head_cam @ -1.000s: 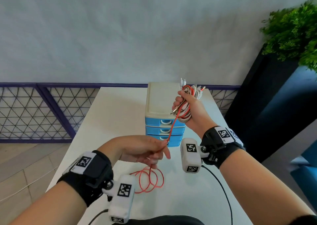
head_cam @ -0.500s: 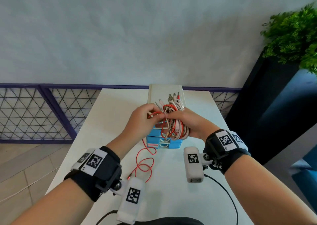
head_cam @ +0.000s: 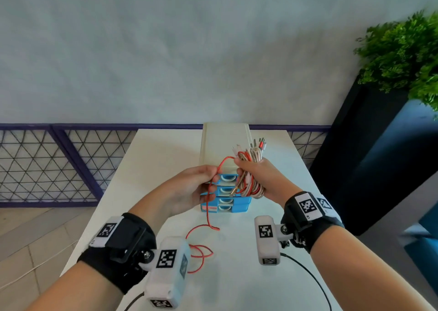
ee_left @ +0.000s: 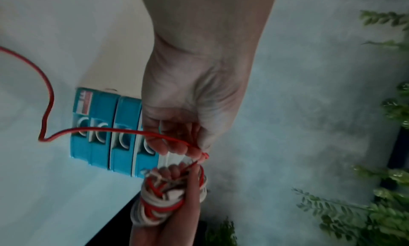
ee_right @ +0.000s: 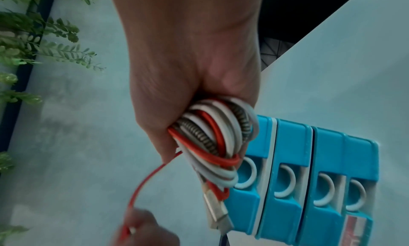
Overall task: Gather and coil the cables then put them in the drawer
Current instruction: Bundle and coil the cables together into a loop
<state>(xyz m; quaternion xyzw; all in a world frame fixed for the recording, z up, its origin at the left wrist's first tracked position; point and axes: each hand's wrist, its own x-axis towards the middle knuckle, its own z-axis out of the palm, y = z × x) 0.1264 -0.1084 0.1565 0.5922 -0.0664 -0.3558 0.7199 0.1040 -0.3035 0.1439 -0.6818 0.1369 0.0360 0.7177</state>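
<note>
Right hand: (head_cam: 258, 180) closed round a bundle of coiled cables (head_cam: 248, 175), held up in front of the drawer unit; white, red and metal-braided loops packed in the fist, plug ends sticking up above the fingers, one metal plug hanging below.
Left hand: (head_cam: 189, 192) just left of the right hand, thumb and fingers pinching the red cable (head_cam: 208, 212) close to the bundle.
Red cable: one end joined into the bundle, a short arc between the two hands, then dropping from the left hand to the table (head_cam: 237, 275); loose loops lying on the near part of the table, partly hidden behind the left wrist camera.
Drawer unit: (head_cam: 225, 144) upright on the far middle of the table, cream top, four blue drawers (head_cam: 227, 207) with pale curved handles, all pushed in; red and white label on the bottom drawer's left side.
Cables and drawers: bundle held just in front of the upper drawers, none of it inside.
Wrist views: from the right wrist, coils wrapped tight in the palm; from the left wrist, red strand running across the fingertips toward the bundle.
Surroundings: green plant (head_cam: 407, 54) in a dark planter far right; purple mesh railing (head_cam: 59, 163) to the left, grey wall behind.
</note>
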